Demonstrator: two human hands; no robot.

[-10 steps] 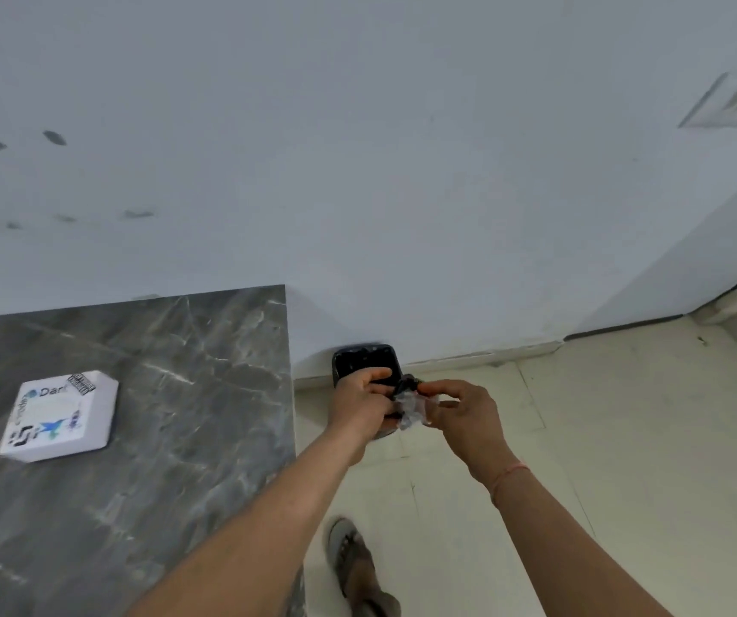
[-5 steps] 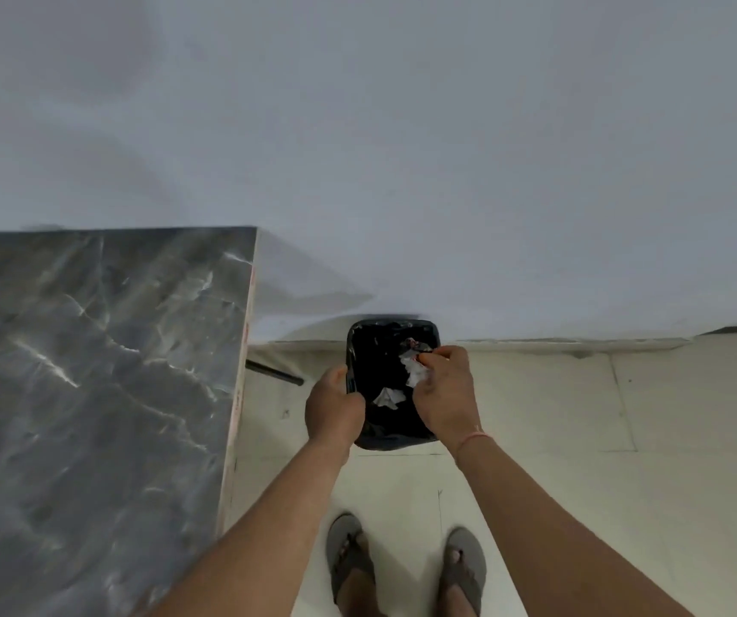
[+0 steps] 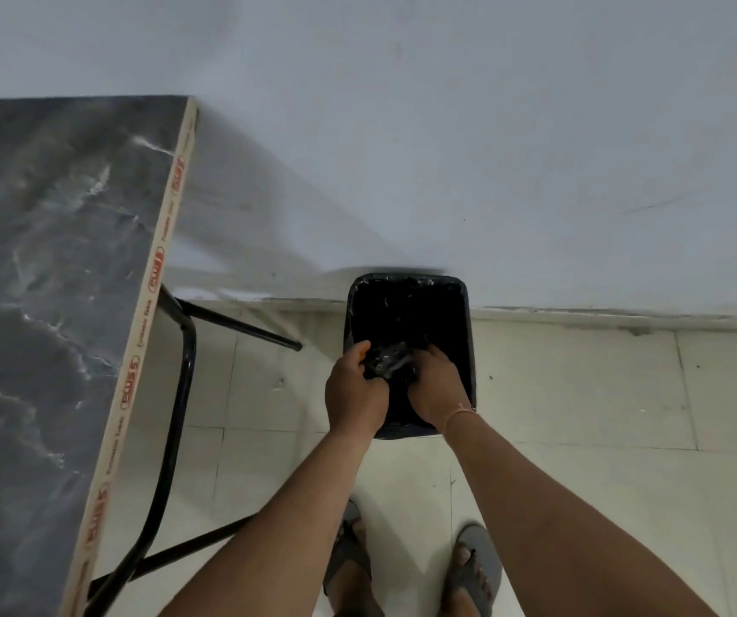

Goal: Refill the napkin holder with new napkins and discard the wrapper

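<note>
A black bin (image 3: pixel 407 305) lined with a black bag stands on the floor against the wall. Both my hands reach down into its near half. Between them sits a crumpled clear wrapper (image 3: pixel 388 361), glinting against the dark liner. My left hand (image 3: pixel 353 394) pinches the wrapper's left side with curled fingers. On the wrapper's right side, my right hand (image 3: pixel 435 385) closes on it, with its fingertips partly hidden inside the bin. No napkin holder or napkins are in view.
A grey marble-pattern table (image 3: pixel 46 305) with a pale edge band fills the left, its black metal legs (image 3: pixel 179 394) reaching toward the bin. My feet in grey sandals (image 3: pixel 473 572) stand on the pale tiled floor below the bin. A white wall rises behind.
My view has tilted down and moved closer to the bin. Both hands have dropped lower into the bin with the wrapper. The white box on the table has left the view.
</note>
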